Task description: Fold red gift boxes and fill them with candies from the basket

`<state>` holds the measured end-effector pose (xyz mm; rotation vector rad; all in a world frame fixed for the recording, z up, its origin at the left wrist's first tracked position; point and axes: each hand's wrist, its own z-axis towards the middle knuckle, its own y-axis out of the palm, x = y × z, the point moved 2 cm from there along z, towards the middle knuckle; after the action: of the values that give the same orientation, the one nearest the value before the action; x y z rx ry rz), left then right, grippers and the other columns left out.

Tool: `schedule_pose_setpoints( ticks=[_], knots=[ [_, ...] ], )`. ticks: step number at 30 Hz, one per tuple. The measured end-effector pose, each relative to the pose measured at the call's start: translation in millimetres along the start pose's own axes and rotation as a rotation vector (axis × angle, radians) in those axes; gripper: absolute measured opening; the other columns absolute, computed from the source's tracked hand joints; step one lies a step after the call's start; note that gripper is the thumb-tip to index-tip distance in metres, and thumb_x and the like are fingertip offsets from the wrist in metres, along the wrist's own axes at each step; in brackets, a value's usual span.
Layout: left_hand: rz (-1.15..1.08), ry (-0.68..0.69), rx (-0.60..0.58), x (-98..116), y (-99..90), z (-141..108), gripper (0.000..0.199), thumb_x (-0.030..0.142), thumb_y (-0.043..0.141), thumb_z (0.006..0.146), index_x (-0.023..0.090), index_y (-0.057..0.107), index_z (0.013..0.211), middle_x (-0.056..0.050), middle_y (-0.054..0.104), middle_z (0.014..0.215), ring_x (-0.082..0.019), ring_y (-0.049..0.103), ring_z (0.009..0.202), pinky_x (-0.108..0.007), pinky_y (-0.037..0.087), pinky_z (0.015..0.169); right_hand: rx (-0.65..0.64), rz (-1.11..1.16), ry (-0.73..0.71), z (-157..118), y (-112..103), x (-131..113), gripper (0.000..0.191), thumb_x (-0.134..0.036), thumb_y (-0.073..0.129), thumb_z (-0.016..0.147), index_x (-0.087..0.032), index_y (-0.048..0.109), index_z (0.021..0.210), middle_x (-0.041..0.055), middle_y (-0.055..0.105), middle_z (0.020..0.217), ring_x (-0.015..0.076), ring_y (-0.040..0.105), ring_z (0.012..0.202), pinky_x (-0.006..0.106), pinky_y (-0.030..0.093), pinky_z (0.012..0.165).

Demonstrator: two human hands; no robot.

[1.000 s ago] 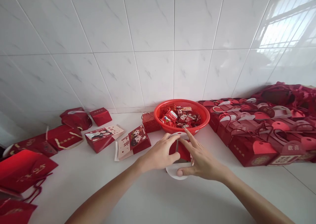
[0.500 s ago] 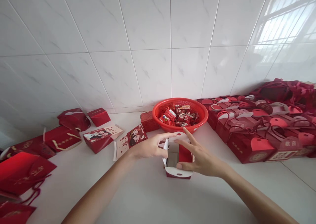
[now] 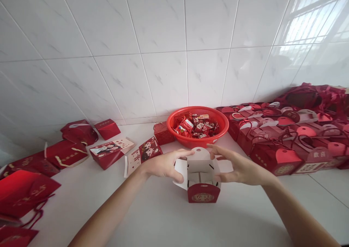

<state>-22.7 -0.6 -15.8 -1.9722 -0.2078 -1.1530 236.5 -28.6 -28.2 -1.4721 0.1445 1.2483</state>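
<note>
A small red gift box [image 3: 203, 194] with a gold emblem on its front stands upright in front of me, its white-lined top flaps spread apart. Its inside shows no contents. At the box's left side, my left hand [image 3: 165, 165] has thumb and fingers apart around the folded-out left flap [image 3: 182, 171]. On the opposite side, my right hand [image 3: 239, 167] is open, fingers and thumb parted by the right flap. Whether the fingertips press on the card cannot be made out. Just behind the box sits a red plastic basket [image 3: 174, 135] holding wrapped sweets [image 3: 200, 126].
Rows of red gift boxes [image 3: 275, 156] with handles fill the right side. Several red boxes [image 3: 67, 153] lie at the left, and a printed box [image 3: 107, 152] and another with cartoon figures [image 3: 147, 150] lie nearer the middle. A tiled wall [image 3: 163, 80] closes off the back.
The box's front panel now stands upright, where its front flap was folded outward. My right hand has moved right, off the opening, and the side flaps are spread outward.
</note>
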Motion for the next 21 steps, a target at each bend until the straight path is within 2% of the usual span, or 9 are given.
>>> schedule_pose_setpoints(
  ticks=[3, 5, 7, 11, 15, 17, 19, 21],
  knots=[
    [0.045, -0.011, 0.021, -2.9, -1.0, -0.1, 0.095, 0.023, 0.079, 0.060, 0.032, 0.045, 0.149, -0.004, 0.048, 0.153, -0.032, 0.047, 0.138, -0.038, 0.045, 0.107, -0.037, 0.011, 0.044, -10.5, -15.8, 14.6, 0.050, -0.049, 0.075, 0.076, -0.028, 0.061, 0.120, 0.0039, 0.067, 0.110, 0.0225, 0.066, 0.104, 0.040, 0.055, 0.094],
    [0.063, -0.014, 0.020, -3.9, -1.9, 0.6, 0.098, 0.027, 0.083, 0.058, 0.031, 0.047, 0.148, -0.005, 0.051, 0.151, -0.032, 0.049, 0.137, -0.037, 0.045, 0.107, -0.075, -0.006, 0.110, -15.2, -18.2, 25.9, 0.049, -0.047, 0.079, 0.072, -0.028, 0.064, 0.115, 0.0053, 0.068, 0.112, 0.0247, 0.067, 0.104, 0.039, 0.057, 0.089],
    [0.071, -0.004, 0.005, -3.6, -2.3, 1.3, 0.099, 0.032, 0.087, 0.055, 0.029, 0.049, 0.147, -0.006, 0.052, 0.150, -0.032, 0.051, 0.136, -0.037, 0.044, 0.108, -0.118, -0.020, 0.170, -16.7, -14.0, 34.4, 0.046, -0.046, 0.082, 0.070, -0.027, 0.064, 0.108, 0.0060, 0.068, 0.113, 0.0260, 0.067, 0.105, 0.040, 0.058, 0.087],
    [0.125, 0.021, 0.025, -0.5, -1.2, 0.6, 0.095, 0.041, 0.090, 0.054, 0.032, 0.055, 0.142, -0.006, 0.052, 0.150, -0.034, 0.049, 0.137, -0.040, 0.043, 0.109, -0.142, -0.055, 0.201, -12.3, 2.7, 37.7, 0.047, -0.051, 0.080, 0.071, -0.025, 0.065, 0.107, 0.0062, 0.069, 0.108, 0.0256, 0.067, 0.100, 0.039, 0.058, 0.083],
    [0.275, -0.039, 0.084, 0.0, 1.9, -2.4, 0.090, 0.056, 0.082, 0.065, 0.031, 0.051, 0.145, -0.008, 0.029, 0.163, -0.038, 0.034, 0.146, -0.048, 0.036, 0.114, -0.160, -0.082, 0.211, -7.7, 12.0, 32.7, 0.044, -0.056, 0.076, 0.075, -0.023, 0.066, 0.102, 0.0065, 0.068, 0.106, 0.0220, 0.067, 0.087, 0.034, 0.057, 0.071],
    [0.314, -0.011, 0.101, -1.0, 3.6, -2.6, 0.089, 0.062, 0.077, 0.069, 0.031, 0.048, 0.148, -0.007, 0.022, 0.165, -0.037, 0.028, 0.149, -0.048, 0.035, 0.115, -0.135, -0.089, 0.214, -6.5, 11.4, 30.3, 0.045, -0.058, 0.076, 0.074, -0.022, 0.065, 0.100, 0.0065, 0.067, 0.105, 0.0213, 0.066, 0.084, 0.033, 0.056, 0.068],
    [0.315, 0.064, 0.103, -2.3, 6.3, -1.3, 0.088, 0.063, 0.076, 0.071, 0.033, 0.046, 0.149, -0.006, 0.031, 0.163, -0.036, 0.029, 0.149, -0.045, 0.035, 0.115, -0.085, -0.106, 0.218, -5.5, 9.5, 28.1, 0.045, -0.060, 0.075, 0.075, -0.022, 0.065, 0.098, 0.0062, 0.067, 0.103, 0.0215, 0.066, 0.083, 0.033, 0.055, 0.068],
    [0.295, 0.132, 0.097, -3.5, 10.3, 0.8, 0.085, 0.060, 0.077, 0.071, 0.035, 0.048, 0.147, -0.005, 0.048, 0.153, -0.034, 0.040, 0.143, -0.041, 0.038, 0.113, -0.032, -0.126, 0.219, -4.5, 8.3, 26.0, 0.045, -0.061, 0.072, 0.077, -0.022, 0.064, 0.097, 0.0060, 0.067, 0.102, 0.0216, 0.066, 0.084, 0.034, 0.055, 0.069]
  ],
)
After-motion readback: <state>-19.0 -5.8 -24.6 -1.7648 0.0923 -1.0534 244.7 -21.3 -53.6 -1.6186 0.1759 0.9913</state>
